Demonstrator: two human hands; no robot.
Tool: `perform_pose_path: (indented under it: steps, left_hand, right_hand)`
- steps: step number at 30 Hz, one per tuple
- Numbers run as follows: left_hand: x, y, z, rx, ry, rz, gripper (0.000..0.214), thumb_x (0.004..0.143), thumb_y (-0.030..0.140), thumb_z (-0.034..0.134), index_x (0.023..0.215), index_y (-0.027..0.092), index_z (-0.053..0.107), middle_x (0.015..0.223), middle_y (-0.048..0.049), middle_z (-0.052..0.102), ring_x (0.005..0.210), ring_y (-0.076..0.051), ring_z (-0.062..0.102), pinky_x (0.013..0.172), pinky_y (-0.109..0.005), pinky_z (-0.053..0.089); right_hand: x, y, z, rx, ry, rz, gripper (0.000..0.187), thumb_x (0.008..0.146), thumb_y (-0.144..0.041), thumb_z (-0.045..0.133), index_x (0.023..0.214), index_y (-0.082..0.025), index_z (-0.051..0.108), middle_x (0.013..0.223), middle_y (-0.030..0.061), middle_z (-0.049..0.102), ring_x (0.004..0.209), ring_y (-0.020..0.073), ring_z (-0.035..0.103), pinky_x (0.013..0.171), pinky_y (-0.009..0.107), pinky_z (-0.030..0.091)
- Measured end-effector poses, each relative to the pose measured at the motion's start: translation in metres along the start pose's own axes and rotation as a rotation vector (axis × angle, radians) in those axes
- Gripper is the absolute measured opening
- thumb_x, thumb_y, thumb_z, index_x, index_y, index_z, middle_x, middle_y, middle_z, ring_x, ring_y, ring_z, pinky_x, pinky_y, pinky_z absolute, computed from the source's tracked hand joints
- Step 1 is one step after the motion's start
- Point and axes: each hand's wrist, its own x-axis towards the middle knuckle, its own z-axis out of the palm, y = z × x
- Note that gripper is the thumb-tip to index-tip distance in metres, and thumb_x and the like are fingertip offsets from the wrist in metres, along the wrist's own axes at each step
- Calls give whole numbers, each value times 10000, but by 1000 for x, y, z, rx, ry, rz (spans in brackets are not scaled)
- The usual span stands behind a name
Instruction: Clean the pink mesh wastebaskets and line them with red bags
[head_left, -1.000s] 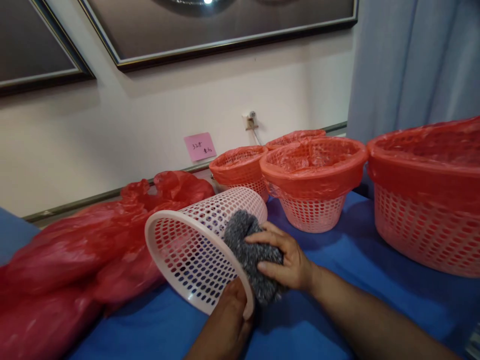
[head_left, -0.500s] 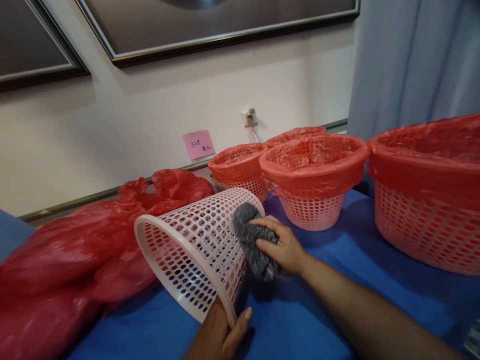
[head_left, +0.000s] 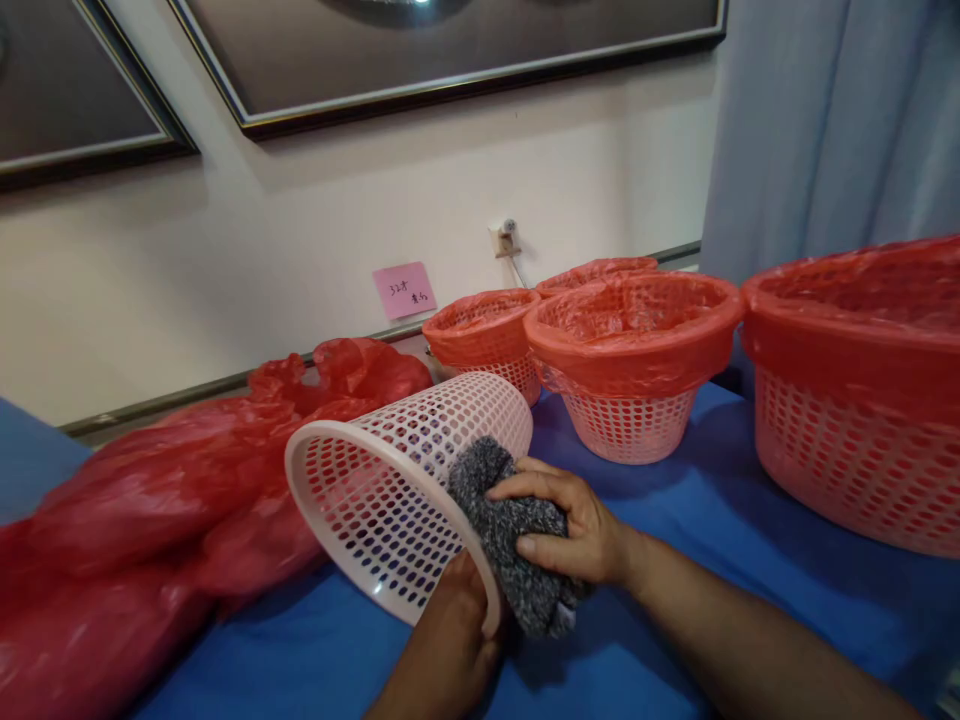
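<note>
A white perforated plastic wastebasket (head_left: 420, 420) lies tilted on its side, its open mouth facing me and to the left. My left hand (head_left: 457, 620) grips its rim at the lower right, with the fingers inside the mouth. The thumb is mostly hidden behind the rim. In my right hand (head_left: 566, 520) is a bunched dark grey fluffy cloth (head_left: 510, 530), pressed against the outer side of the basket near the rim. The cloth hangs down below my fingers.
Red plastic bags (head_left: 172, 500) lie heaped on the left of the blue-covered table (head_left: 262, 660). Behind and to the right stand several baskets lined with red bags, including a middle basket (head_left: 630, 400) and a large one (head_left: 862, 440). A pink note (head_left: 405, 290) is on the wall.
My right hand has slid the cloth along the basket's side toward me and the rim. The basket has turned slightly, and my left thumb has gone behind the rim.
</note>
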Motion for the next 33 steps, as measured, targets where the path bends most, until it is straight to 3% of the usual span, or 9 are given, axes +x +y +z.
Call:
perform_pose_path:
  steps: [5,8,11,13,17,21,23,28,33]
  left_hand:
    - [-17,-11,1,-107,47,-28,662,910,394,688,1534,275,502,1520,-104,598,1372,-355,575,1198,-539,430]
    - [-32,-30,5,-153,70,-123,656,971,472,613,1573,261,458,1619,-107,491,1499,-365,439,1249,-552,346]
    - [-38,-38,7,-139,72,-207,695,1004,488,562,1634,280,353,1708,-77,344,1585,-360,267,1278,-570,241]
    - [-38,-35,6,-112,62,-208,725,1015,487,545,1661,302,275,1738,-53,263,1605,-354,186,1280,-590,185]
    - [-34,-25,3,-65,28,-165,715,1008,437,576,1654,310,297,1726,-53,283,1587,-347,255,1275,-578,216]
    - [-28,-23,4,-10,16,-72,710,992,356,607,1644,275,337,1684,-93,383,1564,-339,327,1273,-539,281]
    - [-22,-24,6,26,22,-48,696,996,311,585,1643,257,334,1676,-111,401,1559,-337,343,1276,-552,270]
    - [-6,-18,9,7,63,-29,612,922,216,614,1525,261,520,1555,-122,562,1443,-346,508,1234,-573,363]
    - [-13,-12,2,-123,51,-112,610,945,410,646,1523,263,515,1525,-113,591,1400,-342,552,1202,-527,431]
  right_hand:
    - [4,-4,-8,77,-239,46,351,819,-350,712,1151,-240,747,960,26,654,877,191,647,831,334,532]
    - [4,1,-5,57,-265,74,350,785,-310,716,1129,-253,747,952,15,659,862,185,645,814,325,533]
    - [2,14,1,20,-100,82,387,780,-256,695,1165,-243,732,1036,34,691,959,203,659,895,357,533]
    - [3,31,2,-37,75,169,413,789,-241,674,1200,-242,719,1116,47,699,1048,216,658,983,395,514]
    - [7,76,-5,-121,456,472,429,789,-315,659,1209,-238,701,1188,62,713,1109,241,663,1039,455,510]
    - [9,91,-10,-143,565,550,424,805,-387,629,1180,-199,692,1112,92,730,1033,272,682,1004,521,531]
    - [7,74,-8,-138,506,471,436,810,-403,660,1201,-216,696,1153,83,718,1080,264,669,1041,490,510]
    - [0,16,3,-65,31,21,456,865,-407,708,1285,-230,689,1073,65,676,1014,222,644,942,384,532]
    - [0,6,6,55,-168,-21,414,853,-377,711,1235,-220,705,964,35,619,872,178,631,832,329,542]
